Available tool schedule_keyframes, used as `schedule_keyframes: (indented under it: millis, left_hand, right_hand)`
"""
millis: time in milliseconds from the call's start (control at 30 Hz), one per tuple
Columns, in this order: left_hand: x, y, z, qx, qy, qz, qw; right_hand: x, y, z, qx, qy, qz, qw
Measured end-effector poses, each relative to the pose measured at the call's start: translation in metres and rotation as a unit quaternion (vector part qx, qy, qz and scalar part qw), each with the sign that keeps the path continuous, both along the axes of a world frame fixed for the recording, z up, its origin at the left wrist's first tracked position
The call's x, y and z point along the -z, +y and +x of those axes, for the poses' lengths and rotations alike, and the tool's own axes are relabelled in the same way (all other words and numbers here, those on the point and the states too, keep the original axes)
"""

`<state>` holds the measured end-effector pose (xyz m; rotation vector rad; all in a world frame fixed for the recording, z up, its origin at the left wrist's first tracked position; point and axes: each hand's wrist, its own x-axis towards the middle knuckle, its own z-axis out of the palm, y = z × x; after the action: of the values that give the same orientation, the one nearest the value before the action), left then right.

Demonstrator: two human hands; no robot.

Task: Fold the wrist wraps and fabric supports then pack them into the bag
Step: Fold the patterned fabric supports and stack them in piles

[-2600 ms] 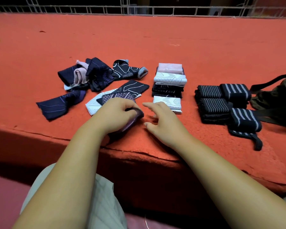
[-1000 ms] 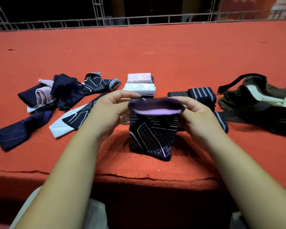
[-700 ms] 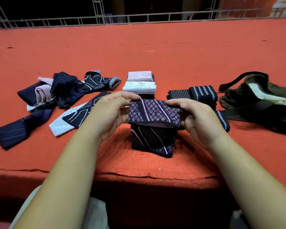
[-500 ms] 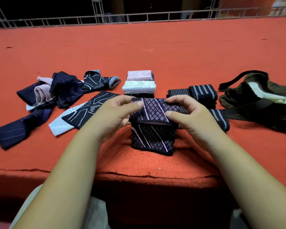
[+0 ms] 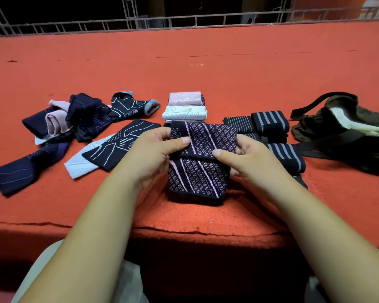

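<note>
A dark fabric support with a lilac diamond pattern (image 5: 198, 176) lies near the front edge of the red surface, its top half folded toward me. My left hand (image 5: 150, 155) pinches the fold's left end and my right hand (image 5: 246, 159) pinches the right end. Behind it stands a stack of folded supports (image 5: 185, 109), pink and white on top. Rolled black wrist wraps with grey stripes (image 5: 268, 122) lie to the right. An unfolded heap of dark and pink supports (image 5: 79, 118) lies at the left. The dark olive bag (image 5: 346, 127) sits open at the far right.
The red cloth-covered surface (image 5: 206, 68) drops off at a front edge just below the support. A flat black and white support (image 5: 114, 147) and a navy one (image 5: 24, 169) lie left of my hands. A metal railing (image 5: 184, 20) runs along the back.
I picked the patterned support up with both hands, held it hanging, then folded its top half over toward me. The fold now lies flatter on the lower half.
</note>
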<state>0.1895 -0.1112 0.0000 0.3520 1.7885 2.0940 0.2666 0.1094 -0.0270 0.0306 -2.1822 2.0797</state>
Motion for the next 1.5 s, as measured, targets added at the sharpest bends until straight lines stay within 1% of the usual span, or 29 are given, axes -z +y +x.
schedule_keyframes:
  millis: [67, 133, 200, 300, 433, 500, 567, 667, 767, 800, 867, 900, 967, 1033, 1100, 1167, 1233, 1300, 1400, 1500]
  left_hand:
    - [-0.003, 0.000, 0.001, -0.004, 0.000, -0.020, 1.000]
    - [-0.005, -0.002, 0.004, 0.006, 0.008, -0.061, 0.998]
    - [-0.006, -0.005, 0.006, 0.044, 0.004, -0.087, 0.995]
    - [-0.004, -0.010, 0.005, 0.088, 0.000, -0.097, 0.991]
    - [-0.001, -0.011, 0.000, 0.068, 0.007, -0.066, 0.996]
    - [0.001, -0.012, -0.004, 0.059, 0.010, -0.050, 0.997]
    - [0.003, -0.014, -0.007, 0.055, 0.002, -0.027, 0.998]
    - [0.000, -0.012, -0.006, 0.066, -0.049, 0.024, 0.996]
    - [-0.004, -0.009, -0.004, 0.047, -0.104, 0.075, 0.991]
    - [-0.004, -0.009, -0.004, 0.051, -0.122, 0.083, 0.988]
    - [-0.004, -0.008, -0.001, 0.075, -0.148, 0.076, 0.983]
    - [-0.002, -0.008, 0.000, 0.083, -0.144, 0.056, 0.985]
    - [0.002, -0.008, 0.001, 0.089, -0.106, -0.007, 0.990]
    - [0.004, -0.010, 0.002, 0.093, -0.087, -0.044, 0.991]
    - [0.003, -0.011, 0.002, 0.105, -0.081, -0.049, 0.990]
    - [0.003, -0.012, 0.002, 0.116, -0.074, -0.031, 0.990]
    - [0.002, -0.011, 0.003, 0.114, -0.054, -0.027, 0.992]
    - [0.002, -0.012, 0.002, 0.103, -0.040, -0.031, 0.993]
    - [0.002, -0.012, 0.000, 0.081, -0.031, -0.047, 0.995]
    - [0.003, -0.012, -0.005, -0.018, 0.011, -0.110, 0.994]
  right_hand:
    - [0.000, 0.000, -0.001, 0.014, -0.002, -0.001, 1.000]
    - [0.000, 0.000, -0.003, 0.038, -0.001, 0.009, 0.999]
    - [0.000, 0.000, -0.002, 0.055, 0.010, 0.022, 0.998]
    - [-0.001, 0.000, 0.002, 0.051, 0.017, -0.009, 0.999]
    - [-0.006, 0.000, 0.005, 0.004, 0.010, -0.036, 0.999]
    - [-0.009, -0.001, 0.006, -0.016, -0.006, -0.086, 0.996]
    - [-0.008, 0.003, 0.003, -0.016, -0.018, -0.145, 0.989]
    - [-0.008, 0.005, 0.000, -0.012, -0.036, -0.229, 0.973]
    - [-0.006, 0.008, -0.002, -0.010, -0.046, -0.286, 0.957]
    - [-0.007, 0.009, -0.002, -0.003, -0.044, -0.291, 0.956]
    - [-0.009, 0.007, -0.001, 0.018, -0.042, -0.257, 0.965]
    - [-0.010, 0.004, -0.001, 0.022, -0.037, -0.225, 0.974]
    - [-0.009, -0.001, 0.000, 0.020, -0.020, -0.179, 0.983]
    - [-0.005, -0.003, 0.002, 0.023, -0.014, -0.125, 0.992]
    - [-0.004, -0.003, 0.004, 0.013, -0.004, -0.049, 0.999]
    - [-0.006, -0.004, 0.007, -0.004, -0.010, 0.016, 1.000]
    - [-0.008, -0.006, 0.008, -0.020, -0.021, 0.042, 0.999]
    - [-0.007, -0.008, 0.008, -0.011, -0.013, 0.054, 0.998]
    - [-0.004, -0.011, 0.003, 0.039, 0.011, 0.090, 0.995]
    - [0.000, -0.015, -0.002, 0.083, 0.021, 0.124, 0.989]
